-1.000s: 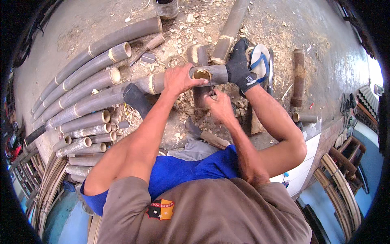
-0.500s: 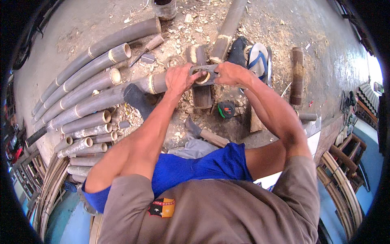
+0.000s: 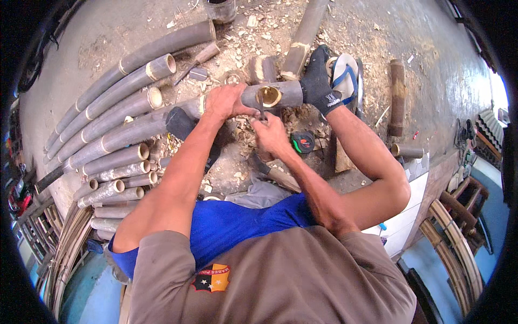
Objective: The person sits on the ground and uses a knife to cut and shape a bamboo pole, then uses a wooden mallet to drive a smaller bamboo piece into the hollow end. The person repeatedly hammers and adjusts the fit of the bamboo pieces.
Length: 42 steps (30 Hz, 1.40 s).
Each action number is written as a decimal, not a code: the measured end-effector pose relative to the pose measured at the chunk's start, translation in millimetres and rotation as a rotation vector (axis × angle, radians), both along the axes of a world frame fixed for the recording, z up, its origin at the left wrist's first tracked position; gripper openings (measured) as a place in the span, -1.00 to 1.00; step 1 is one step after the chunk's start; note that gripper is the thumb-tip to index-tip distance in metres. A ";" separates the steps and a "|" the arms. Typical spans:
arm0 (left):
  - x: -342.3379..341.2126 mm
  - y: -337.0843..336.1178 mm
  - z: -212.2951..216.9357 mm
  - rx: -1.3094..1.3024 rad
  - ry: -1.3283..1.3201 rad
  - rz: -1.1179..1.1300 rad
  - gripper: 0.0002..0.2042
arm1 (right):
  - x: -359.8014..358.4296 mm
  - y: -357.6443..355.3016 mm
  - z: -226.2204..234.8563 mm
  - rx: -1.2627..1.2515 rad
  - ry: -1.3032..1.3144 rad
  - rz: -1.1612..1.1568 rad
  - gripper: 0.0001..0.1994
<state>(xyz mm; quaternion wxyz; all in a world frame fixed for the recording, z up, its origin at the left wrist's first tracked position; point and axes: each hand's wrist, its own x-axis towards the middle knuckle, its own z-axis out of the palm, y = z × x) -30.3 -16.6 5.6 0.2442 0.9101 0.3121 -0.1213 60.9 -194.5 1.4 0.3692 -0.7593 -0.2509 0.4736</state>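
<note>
A long grey bamboo pole (image 3: 288, 94) runs across in front of me, with a round hole (image 3: 271, 97) cut in its upper side. My left hand (image 3: 224, 101) is wrapped over the pole left of the hole, its thumb beside the blade. Just below the hole, my right hand (image 3: 271, 135) is closed on a narrow dark-bladed knife (image 3: 261, 100); the blade's tip stands at the hole's left edge, and its handle is hidden in my fingers. My feet in dark socks (image 3: 319, 81) press on the pole at both sides.
Several bamboo poles (image 3: 124, 110) and short pieces (image 3: 121, 159) lie at the left. A round tape measure (image 3: 303, 142) and a hatchet-like tool (image 3: 275, 175) are on the floor below the pole. Flip-flops (image 3: 345, 78) sit right of my foot, among wood chips (image 3: 245, 40).
My right hand has moved from the pole's right side to below the hole, bringing the blade upright there. My left hand has shifted slightly left, uncovering the hole.
</note>
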 end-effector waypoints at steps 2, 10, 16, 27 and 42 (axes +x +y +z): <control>-5.0 0.0 -5.6 0.040 -0.062 0.014 -0.27 | -19.4 13.8 2.7 -0.033 0.191 -0.189 -0.61; -15.1 3.9 -32.9 0.074 -0.106 0.021 -0.68 | -33.7 104.2 16.5 0.156 0.966 -0.933 -0.85; -14.9 4.2 -21.3 0.048 -0.084 0.061 -0.58 | -12.2 52.9 22.4 0.095 0.985 -0.720 -0.80; 102.5 -3.3 112.9 -0.482 -0.662 -0.048 -0.38 | 158.9 34.5 154.3 -0.093 0.276 0.416 -0.41; 110.2 -18.8 10.8 -1.027 -1.189 1.332 -0.19 | 98.8 210.8 46.3 0.394 -0.063 0.441 -0.40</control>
